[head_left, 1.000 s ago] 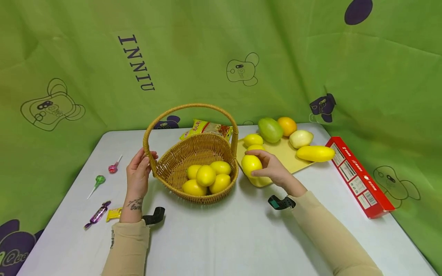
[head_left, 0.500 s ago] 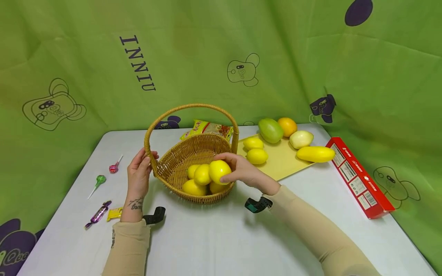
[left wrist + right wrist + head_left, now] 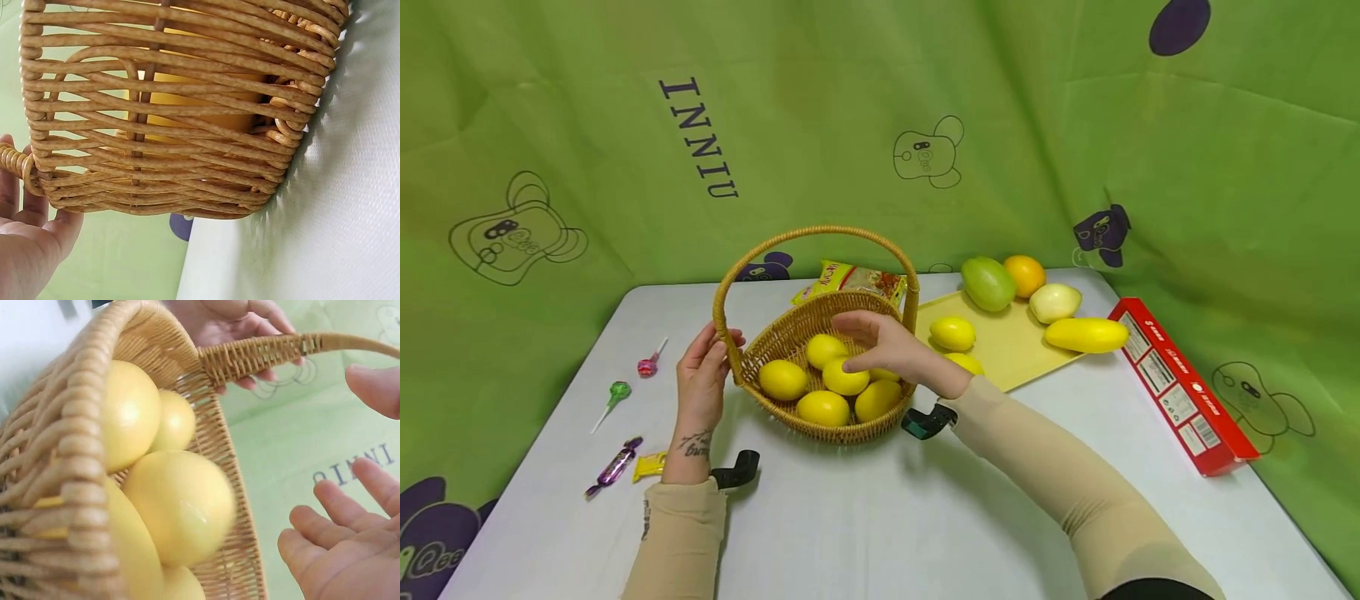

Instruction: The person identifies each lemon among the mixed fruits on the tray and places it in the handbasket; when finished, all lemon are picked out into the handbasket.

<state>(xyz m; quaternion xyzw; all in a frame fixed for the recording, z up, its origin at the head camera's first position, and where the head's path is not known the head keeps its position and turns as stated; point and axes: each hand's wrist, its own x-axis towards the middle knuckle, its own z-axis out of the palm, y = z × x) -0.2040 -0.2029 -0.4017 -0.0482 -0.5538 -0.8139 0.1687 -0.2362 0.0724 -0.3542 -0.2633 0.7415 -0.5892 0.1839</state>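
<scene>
A wicker basket [image 3: 790,325] with a tall arched handle stands mid-table, holding several yellow lemons [image 3: 783,380]. At the left foot of the handle, my left hand [image 3: 702,375] grips it, its fingers [image 3: 9,190] behind and the thumb by the rim. Over the lemons hovers my right hand [image 3: 887,348], fingers spread apart and nothing held. The right wrist view shows its fingers [image 3: 340,515] and thumb well apart beside the lemons [image 3: 181,506]. Part of the lemon pile is hidden under that hand in the head view.
Right of the basket lies a yellow tray [image 3: 1000,350] with two lemons, a green mango [image 3: 988,283], an orange [image 3: 1025,276], a pale fruit and a long yellow fruit. A red box [image 3: 1183,387] lies farther right. Lollipops [image 3: 619,390] and wrapped candies are left; a snack bag [image 3: 880,283] stands behind.
My right hand has carried a lemon from the tray into the basket and let it go. The lemons inside have shifted, and those on the tray have rolled. My left hand has stayed put.
</scene>
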